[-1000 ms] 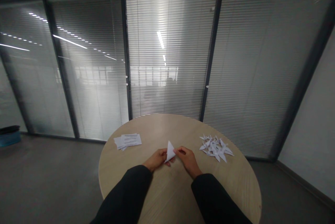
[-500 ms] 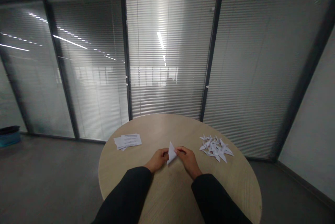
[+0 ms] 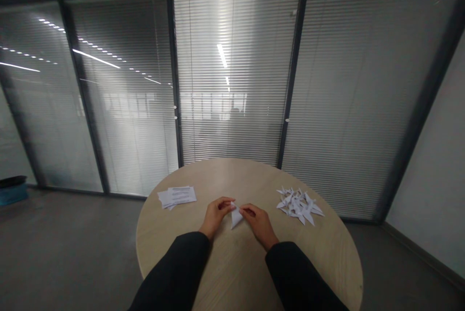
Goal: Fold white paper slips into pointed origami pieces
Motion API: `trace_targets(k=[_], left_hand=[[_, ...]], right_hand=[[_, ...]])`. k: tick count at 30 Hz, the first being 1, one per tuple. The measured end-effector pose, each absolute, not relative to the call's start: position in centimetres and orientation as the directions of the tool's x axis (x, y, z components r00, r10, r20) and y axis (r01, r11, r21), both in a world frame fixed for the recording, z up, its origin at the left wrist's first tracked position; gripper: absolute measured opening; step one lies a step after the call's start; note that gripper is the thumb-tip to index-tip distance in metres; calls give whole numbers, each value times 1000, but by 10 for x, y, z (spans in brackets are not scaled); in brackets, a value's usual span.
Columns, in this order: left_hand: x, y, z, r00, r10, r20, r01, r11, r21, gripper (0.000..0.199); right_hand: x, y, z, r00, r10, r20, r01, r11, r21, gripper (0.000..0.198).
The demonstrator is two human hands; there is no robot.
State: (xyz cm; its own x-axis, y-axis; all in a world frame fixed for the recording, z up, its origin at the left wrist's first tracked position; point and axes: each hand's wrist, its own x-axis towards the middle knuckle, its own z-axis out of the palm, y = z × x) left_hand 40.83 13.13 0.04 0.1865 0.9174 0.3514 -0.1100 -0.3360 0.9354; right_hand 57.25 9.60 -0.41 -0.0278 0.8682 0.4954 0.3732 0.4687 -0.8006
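Between my hands, over the middle of the round wooden table (image 3: 232,272), is a small piece of folded white paper (image 3: 236,217), pointed at its lower end. My left hand (image 3: 217,214) pinches its upper left edge between thumb and fingers. On the other side, my right hand (image 3: 256,219) grips the right edge with its fingertips. Part of the paper's upper end is covered by my fingers, so its exact fold there is hidden.
To the left lies a stack of printed paper sheets (image 3: 178,196). A pile of folded white paper pieces with sharp points (image 3: 300,205) sits on the right. Glass panels with blinds (image 3: 232,83) stand behind the table, and a blue bin (image 3: 13,191) is on the floor at far left.
My left hand has shifted up to the paper's top end. The tip that stood up between my hands is now lower and partly behind my fingers. My right hand has barely moved.
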Motion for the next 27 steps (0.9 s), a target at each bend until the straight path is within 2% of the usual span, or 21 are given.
trace_targets(k=[8, 27], left_hand=[[409, 132, 0, 156, 932, 328, -168, -302, 938, 32], [408, 127, 6, 142, 924, 355, -114, -341, 933, 31]], right_hand=[[573, 97, -5, -13, 873, 488, 381, 456, -804, 31], [574, 96, -4, -11, 869, 495, 374, 462, -804, 29]])
